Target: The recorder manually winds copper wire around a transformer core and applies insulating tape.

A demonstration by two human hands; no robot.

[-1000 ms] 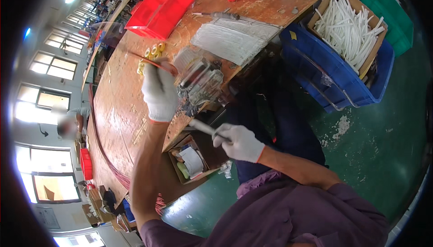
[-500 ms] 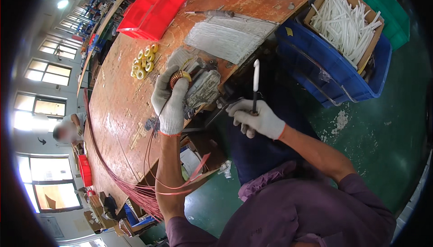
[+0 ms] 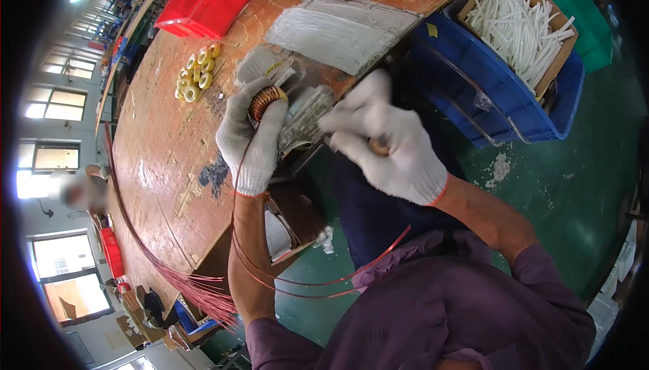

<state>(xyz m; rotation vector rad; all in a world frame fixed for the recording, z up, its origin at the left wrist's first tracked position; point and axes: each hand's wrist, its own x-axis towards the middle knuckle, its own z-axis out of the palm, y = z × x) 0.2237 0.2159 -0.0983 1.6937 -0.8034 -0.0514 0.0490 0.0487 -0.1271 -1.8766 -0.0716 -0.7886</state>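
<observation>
Clasping copper-wound ring (image 3: 264,102) in left fingers (image 3: 243,103)! Can't tell grip of bent, blurred right fingers (image 3: 346,121). Likely stiff, dense; pinch around outside

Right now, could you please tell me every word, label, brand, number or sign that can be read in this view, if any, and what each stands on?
None can be read.
Purple shirt: small dark mark, too blurred to read.
Yellow patch on the blue bin: no lettering can be made out.
</observation>
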